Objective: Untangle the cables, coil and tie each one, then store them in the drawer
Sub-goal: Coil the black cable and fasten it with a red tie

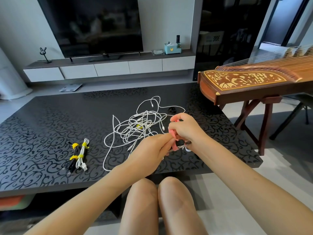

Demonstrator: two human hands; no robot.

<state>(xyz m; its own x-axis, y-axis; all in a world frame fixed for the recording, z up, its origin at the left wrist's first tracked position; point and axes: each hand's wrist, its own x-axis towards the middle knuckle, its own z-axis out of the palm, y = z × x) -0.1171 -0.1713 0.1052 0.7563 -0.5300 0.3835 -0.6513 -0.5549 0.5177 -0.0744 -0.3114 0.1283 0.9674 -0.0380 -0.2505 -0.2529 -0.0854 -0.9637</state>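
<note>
Pink tie (173, 133) held above the table's right half, looped around a dark cable bundle (183, 144), which is mostly hidden. The hands meet here: right hand (186, 128) pinches the tie, left hand (152, 150) curls around the bundle. Just left of the hands lies a loose tangle of white cables (140, 126). Further left, side by side, lie two finished coils, one black (74, 156) and one white (82, 155), each bound with yellow ties. All rest on a dark patterned table (42, 124). Beyond it are a zither (254, 82) and a television (94, 26).
</note>
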